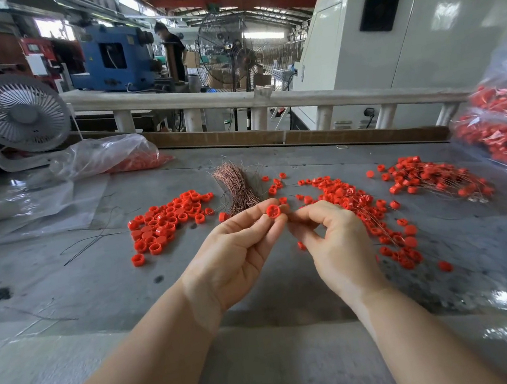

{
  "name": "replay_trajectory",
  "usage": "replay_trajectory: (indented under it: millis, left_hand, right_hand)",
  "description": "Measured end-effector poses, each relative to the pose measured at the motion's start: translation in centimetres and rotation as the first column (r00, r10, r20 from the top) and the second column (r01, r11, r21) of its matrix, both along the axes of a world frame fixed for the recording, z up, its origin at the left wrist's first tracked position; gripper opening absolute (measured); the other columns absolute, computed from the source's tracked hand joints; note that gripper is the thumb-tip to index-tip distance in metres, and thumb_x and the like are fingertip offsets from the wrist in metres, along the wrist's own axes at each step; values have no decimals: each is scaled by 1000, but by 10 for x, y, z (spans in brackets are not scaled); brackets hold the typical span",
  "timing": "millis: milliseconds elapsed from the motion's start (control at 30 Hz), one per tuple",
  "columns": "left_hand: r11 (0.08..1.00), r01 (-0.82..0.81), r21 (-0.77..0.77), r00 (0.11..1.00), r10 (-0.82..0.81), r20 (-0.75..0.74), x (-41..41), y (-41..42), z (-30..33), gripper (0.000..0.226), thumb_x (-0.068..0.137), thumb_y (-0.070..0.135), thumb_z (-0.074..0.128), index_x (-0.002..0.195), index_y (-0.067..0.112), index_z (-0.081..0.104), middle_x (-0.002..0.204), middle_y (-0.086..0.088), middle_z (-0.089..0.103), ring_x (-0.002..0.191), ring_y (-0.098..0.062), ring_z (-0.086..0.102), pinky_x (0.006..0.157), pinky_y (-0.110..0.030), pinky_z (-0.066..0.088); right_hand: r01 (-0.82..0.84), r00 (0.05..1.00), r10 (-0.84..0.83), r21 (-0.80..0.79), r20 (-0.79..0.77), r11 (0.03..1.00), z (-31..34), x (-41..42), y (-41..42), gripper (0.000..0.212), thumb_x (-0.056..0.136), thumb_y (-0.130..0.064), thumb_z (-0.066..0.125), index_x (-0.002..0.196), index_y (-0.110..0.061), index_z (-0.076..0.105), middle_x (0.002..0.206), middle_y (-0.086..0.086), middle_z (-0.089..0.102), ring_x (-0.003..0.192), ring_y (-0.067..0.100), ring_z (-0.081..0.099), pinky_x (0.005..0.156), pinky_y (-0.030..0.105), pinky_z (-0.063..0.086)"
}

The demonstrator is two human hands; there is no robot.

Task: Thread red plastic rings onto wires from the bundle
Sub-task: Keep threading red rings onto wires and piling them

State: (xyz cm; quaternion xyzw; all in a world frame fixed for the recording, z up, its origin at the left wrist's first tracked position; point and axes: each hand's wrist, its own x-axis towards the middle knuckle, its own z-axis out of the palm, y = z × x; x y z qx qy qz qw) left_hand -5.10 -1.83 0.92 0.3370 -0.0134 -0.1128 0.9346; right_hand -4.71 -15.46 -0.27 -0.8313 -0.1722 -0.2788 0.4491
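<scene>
while the left hand [236, 250] pinches one red ring [273, 211] between thumb and fingertips, with the ring's open face turned up toward the camera, the right hand [330, 240] sits just beside it, its thumb and forefinger closed together almost against the ring's right edge. they look to be pinching a wire, but any wire between them is too thin to make out, so i cannot tell its direction for sure. judging from the pose, the coming move turns on lining a wire tip, coming from the right, with the ring's hole; the ring's axis points roughly up and toward the viewer, so the wire would have to meet it along that line, not across it. the right hand is the one placed to feed; the left only steadies.

beyond the fingers, the copper wire bundle [239, 187] lies on the bench [67, 292], its long axis running away from the person, fanned at the far end, just behind the held ring. loose rings [167, 220] are heaped to the left of the bundle. to the right lie rings already on wires [371, 210], spread in a trail, with another such pile [427, 175] farther right. a clear bag of red pieces [504, 128] stands at the right edge, and a small fan [20, 114] at the far left.
</scene>
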Motion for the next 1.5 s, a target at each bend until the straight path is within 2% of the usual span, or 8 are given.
replay_trajectory:
  millis: [367,500,633,833,1033,1167,1367,1500]
  left_hand:
    - [1000,16,4,1000,-16,16,0,2,0,20,65,-2,55,68,2,75,75,-13,71,68,-15,70,62,-21,57]
    - [998,-34,48,999,33,19,3,4,-4,17,66,2,58,74,2,73,75,-11,70,64,-13,68,67,-28,59]
    - [993,-91,81,996,92,-11,5,4,-7,14,72,0,58,83,0,66,72,-11,70,62,-13,68,65,-27,59]
    - [986,-90,138,995,93,-19,5,3,-9,13,81,-3,54,83,1,66,72,-9,70,63,-13,68,63,-26,58]
    - [980,-34,195,999,34,4,5,2,-10,18,67,5,62,85,4,67,75,-7,70,65,-12,68,63,-25,58]
    - [983,-30,182,1000,30,7,5,2,-10,17,65,5,63,81,4,69,75,-8,70,65,-13,68,62,-25,58]
    - [983,-74,167,997,71,27,6,2,-11,15,73,3,60,87,3,66,73,-7,71,65,-12,68,61,-23,57]
    - [967,-143,212,988,128,81,6,-1,-10,11,84,-1,56,88,4,65,70,-4,70,63,-9,67,65,-22,57]
  right_hand:
    - [-79,955,95,67,-282,995,3,-2,1,6,81,-11,70,82,-14,75,67,-15,65,61,-11,55,65,5,40]
    - [70,948,-81,-46,-307,996,-1,2,-2,22,81,-1,63,89,-18,73,80,-9,66,78,5,59,78,17,45]
    - [315,916,-297,25,-270,949,2,5,-11,47,70,14,43,90,-19,70,87,-3,67,88,16,60,84,33,49]
    - [355,889,-377,-131,-258,926,-3,5,-11,27,84,1,54,87,-19,71,88,0,70,88,20,62,82,34,50]
    - [233,906,-349,-405,-240,884,-6,4,-5,12,85,-17,65,91,-24,72,93,-5,68,90,17,59,77,26,43]
    - [246,908,-361,-427,-211,870,-7,4,-6,7,85,-18,65,87,-23,70,91,-4,69,88,17,59,72,27,43]
    - [194,980,-195,-33,-47,981,1,1,-4,7,83,-9,68,80,-16,70,71,-11,65,70,9,62,70,30,50]
    - [54,998,-57,77,34,996,5,-4,1,10,81,-6,68,82,-16,71,71,-22,62,74,-1,61,66,12,47]
